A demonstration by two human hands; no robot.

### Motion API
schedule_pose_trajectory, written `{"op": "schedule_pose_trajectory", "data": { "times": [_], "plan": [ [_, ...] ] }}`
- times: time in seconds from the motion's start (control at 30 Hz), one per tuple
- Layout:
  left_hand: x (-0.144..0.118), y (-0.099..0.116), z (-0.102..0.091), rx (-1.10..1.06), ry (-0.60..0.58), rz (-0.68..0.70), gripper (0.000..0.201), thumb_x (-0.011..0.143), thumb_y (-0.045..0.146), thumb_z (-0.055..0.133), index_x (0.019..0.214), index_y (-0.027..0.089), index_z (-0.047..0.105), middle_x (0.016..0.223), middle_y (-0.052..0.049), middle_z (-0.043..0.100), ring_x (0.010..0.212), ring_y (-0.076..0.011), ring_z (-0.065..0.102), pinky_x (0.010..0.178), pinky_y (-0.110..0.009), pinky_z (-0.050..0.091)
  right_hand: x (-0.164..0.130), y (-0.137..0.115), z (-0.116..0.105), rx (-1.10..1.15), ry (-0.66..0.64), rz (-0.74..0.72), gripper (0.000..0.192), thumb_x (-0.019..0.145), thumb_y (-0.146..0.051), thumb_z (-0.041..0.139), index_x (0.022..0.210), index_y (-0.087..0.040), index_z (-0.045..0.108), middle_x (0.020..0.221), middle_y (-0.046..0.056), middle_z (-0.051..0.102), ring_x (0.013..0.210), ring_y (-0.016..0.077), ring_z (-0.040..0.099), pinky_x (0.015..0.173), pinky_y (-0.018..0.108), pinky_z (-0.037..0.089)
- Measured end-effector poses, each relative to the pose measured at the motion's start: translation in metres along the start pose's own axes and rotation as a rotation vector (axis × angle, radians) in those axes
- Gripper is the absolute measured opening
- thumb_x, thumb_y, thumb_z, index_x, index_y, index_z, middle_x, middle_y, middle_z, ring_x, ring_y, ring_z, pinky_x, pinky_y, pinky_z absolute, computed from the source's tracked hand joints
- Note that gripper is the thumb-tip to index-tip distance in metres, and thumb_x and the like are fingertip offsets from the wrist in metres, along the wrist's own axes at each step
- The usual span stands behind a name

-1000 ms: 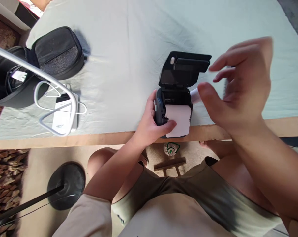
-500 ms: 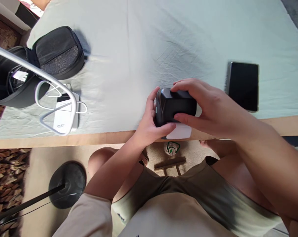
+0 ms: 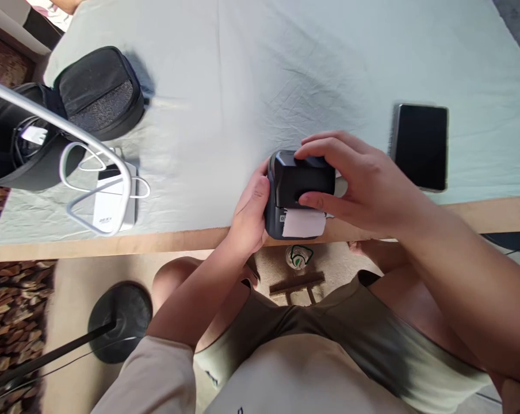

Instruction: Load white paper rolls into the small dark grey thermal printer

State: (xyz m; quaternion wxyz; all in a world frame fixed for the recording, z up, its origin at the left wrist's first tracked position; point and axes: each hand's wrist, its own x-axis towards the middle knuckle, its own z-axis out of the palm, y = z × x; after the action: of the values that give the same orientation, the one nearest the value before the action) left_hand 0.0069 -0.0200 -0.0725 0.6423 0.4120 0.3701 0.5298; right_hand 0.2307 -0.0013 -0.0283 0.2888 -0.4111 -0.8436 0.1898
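A small black label printer (image 3: 305, 181) is held near the table's front edge, with a strip of white paper (image 3: 304, 223) sticking out of its near side. My left hand (image 3: 252, 210) is wrapped against the printer's left side, its thumb bent along the casing and the other fingers partly hidden behind it. From the right, my right hand (image 3: 350, 181) grips the printer's top part between the thumb at the near side and the fingers at the far side.
A phone or small tablet (image 3: 420, 146) with a dark screen lies to the right. At the left are an open black case (image 3: 100, 95) with cables inside, a white power bank (image 3: 109, 201) with a white cable, and a grey metal lamp arm (image 3: 65, 121) crossing above.
My left thumb has moved from the printer's front to its left side, uncovering the paper strip and front edge. The right hand keeps its grip, shifted slightly left.
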Motion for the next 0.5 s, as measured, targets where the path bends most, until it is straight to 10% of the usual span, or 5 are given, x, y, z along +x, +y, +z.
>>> {"op": "schedule_pose_trajectory", "data": {
  "times": [0.5],
  "plan": [
    [-0.001,0.000,0.001,-0.004,-0.039,-0.039,0.061,0.099,0.072,0.087,0.139,0.028,0.076,0.131,-0.008,0.084,0.136,-0.0368,0.079,0.107,-0.043,0.070,0.003,-0.011,-0.001,-0.093,-0.128,0.201,0.055,0.107,-0.050,0.070,0.160,-0.036,0.063,0.152,0.008,0.072,0.116,0.0263,0.077,0.095,0.043,0.068]
  ]
}}
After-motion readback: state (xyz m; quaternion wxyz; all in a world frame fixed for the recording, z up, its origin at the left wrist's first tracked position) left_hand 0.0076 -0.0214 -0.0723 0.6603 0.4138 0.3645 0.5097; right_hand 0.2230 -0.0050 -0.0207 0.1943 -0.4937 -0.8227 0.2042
